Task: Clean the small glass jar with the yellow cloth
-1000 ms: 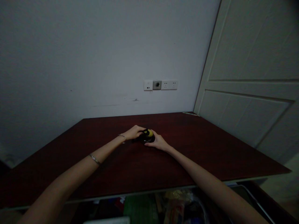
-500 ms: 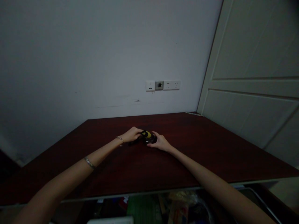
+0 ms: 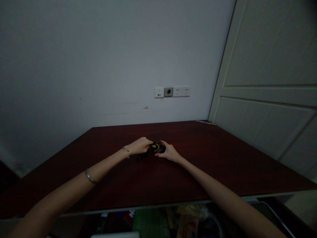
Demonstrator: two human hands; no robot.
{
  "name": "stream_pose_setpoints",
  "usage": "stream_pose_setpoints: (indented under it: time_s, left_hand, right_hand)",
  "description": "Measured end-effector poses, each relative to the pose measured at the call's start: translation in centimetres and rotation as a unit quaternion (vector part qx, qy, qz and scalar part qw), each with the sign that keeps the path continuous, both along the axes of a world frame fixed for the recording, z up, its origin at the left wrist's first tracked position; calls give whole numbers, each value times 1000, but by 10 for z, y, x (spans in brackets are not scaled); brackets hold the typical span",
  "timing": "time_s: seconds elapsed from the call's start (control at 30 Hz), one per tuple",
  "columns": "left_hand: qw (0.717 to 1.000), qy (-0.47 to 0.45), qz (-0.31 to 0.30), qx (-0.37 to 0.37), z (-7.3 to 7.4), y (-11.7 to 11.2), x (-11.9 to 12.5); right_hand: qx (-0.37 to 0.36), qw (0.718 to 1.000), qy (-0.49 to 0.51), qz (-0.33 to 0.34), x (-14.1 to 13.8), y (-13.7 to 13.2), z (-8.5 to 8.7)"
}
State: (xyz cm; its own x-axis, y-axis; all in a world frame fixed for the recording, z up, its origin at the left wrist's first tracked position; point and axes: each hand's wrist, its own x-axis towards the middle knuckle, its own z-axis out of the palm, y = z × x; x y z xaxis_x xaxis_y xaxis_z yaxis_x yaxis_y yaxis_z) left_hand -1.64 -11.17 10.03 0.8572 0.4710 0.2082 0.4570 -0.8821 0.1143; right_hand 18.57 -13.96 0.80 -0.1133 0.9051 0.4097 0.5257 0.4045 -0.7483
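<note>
On the dark red tabletop (image 3: 138, 178), my left hand (image 3: 141, 145) is closed on the black end of a small black-and-yellow object (image 3: 154, 146). Its exact kind is too dark and small to make out. My right hand (image 3: 170, 153) curls, thumb and fingers apart, round the right side of a dark, glossy, rounded object (image 3: 162, 148), perhaps glass. The black-and-yellow piece lies over or against this rounded object; whether the two are joined cannot be told. A thin dark strand (image 3: 138, 156) shows under my left hand.
Below the table's front edge, an open drawer space holds a green item (image 3: 151, 223), a crinkled clear bag (image 3: 193, 211) and other things. Behind stands a wall with sockets (image 3: 181, 91). A panelled white door (image 3: 267, 125) borders the right side.
The black-and-yellow object has tipped lower, and less of its yellow shows. My left hand has shifted slightly down with it. My right hand stays round the dark object.
</note>
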Motion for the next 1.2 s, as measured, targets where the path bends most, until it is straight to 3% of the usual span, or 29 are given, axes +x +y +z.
stream_pose_setpoints:
  time_s: [0.23,0.57,0.7,0.8,0.9,1.0,1.07,1.2]
  left_hand:
    - [997,47,34,58,-1,-14,6]
    - [993,52,86,58,-1,-28,13]
    - [995,36,92,-3,9,-28,14]
    - [988,-14,78,-132,16,-22,15]
    - [955,-97,46,-276,23,-14,19]
    - [903,-193,17,-382,28,-6,24]
    - [871,-268,8,-411,29,-1,26]
    - [820,-391,26,-416,25,7,24]
  right_hand:
    - [-3,1000,-18,3,0,-1,2]
    - [0,1000,-21,3,0,0,-2]
    - [2,1000,-30,8,0,0,-1]
    - [9,999,-21,32,0,-2,0]
    - [12,997,-17,76,1,-3,2]
    - [-3,997,-4,74,1,-4,4]
    - [-12,996,16,82,1,-4,7]
    - [-30,984,52,166,5,-5,18]
